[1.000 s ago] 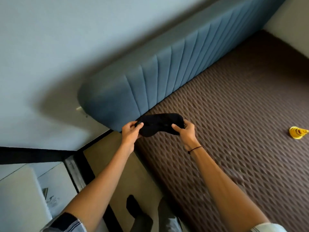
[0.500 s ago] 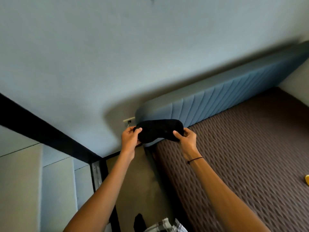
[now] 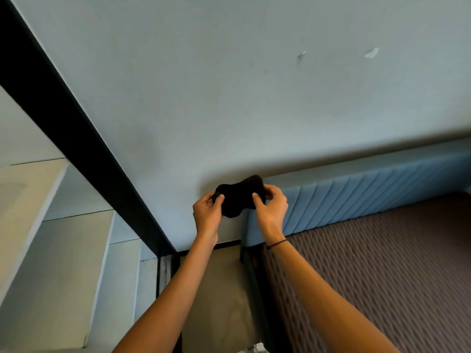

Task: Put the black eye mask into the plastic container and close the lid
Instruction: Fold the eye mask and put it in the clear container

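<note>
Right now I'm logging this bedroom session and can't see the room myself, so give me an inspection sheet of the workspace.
Surface: brown quilted mattress, bare where visible.
Job's things: black fabric eye mask held in the air in front of the pale wall; plastic container and lid not in view.
Clutter: nothing seen.
Grippers: left hand pinches the mask's left end, right hand its right end; thin black band on the right wrist.
Cables: nothing seen.
Surroundings: blue padded ribbed headboard against the pale wall, chipped paint patches, black beam at left, tan floor beside the bed.
</note>
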